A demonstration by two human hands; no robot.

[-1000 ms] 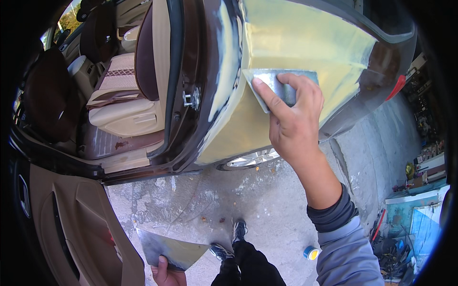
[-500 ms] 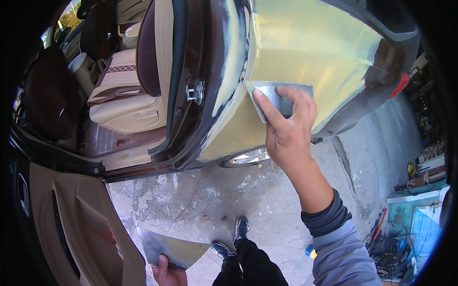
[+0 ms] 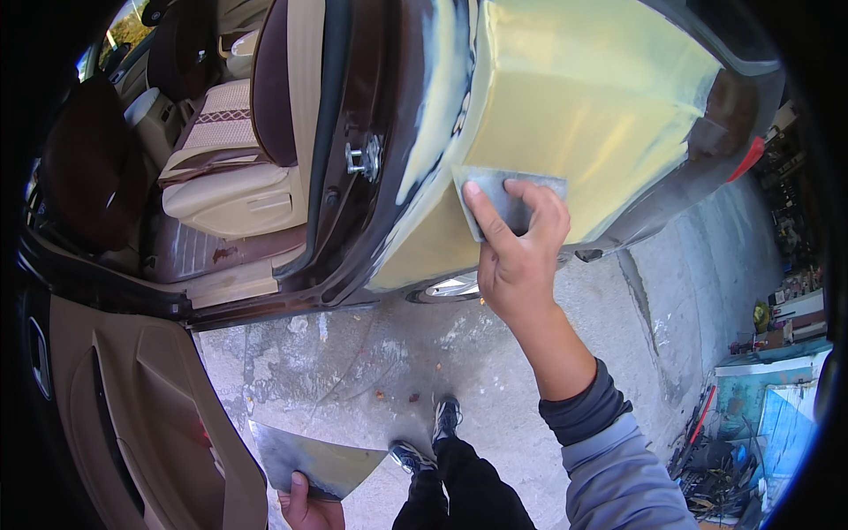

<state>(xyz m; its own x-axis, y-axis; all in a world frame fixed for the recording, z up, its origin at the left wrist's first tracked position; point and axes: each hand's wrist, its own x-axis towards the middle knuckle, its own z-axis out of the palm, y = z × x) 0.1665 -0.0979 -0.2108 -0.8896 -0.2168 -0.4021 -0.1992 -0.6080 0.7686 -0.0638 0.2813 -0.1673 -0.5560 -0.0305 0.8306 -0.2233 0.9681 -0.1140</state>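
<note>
With fingers spread across its face, my right hand grips a flat metal putty spreader. The spreader lies against the car's rear side panel, which is coated in pale yellow filler. Its upper left corner sits close to the panel's door-opening edge. Low at the left, my left hand pinches a larger thin metal sheet between thumb and fingers. Part of that sheet carries a yellowish smear. The fingers beneath the sheet are hidden.
An open car door stands at the left, below a beige seat. A metal door striker juts from the brown door frame. My shoes rest on the concrete floor. Dark debris lies at the lower right.
My right hand and its spreader have moved slightly down and left along the panel. My left hand with the metal sheet has barely moved.
</note>
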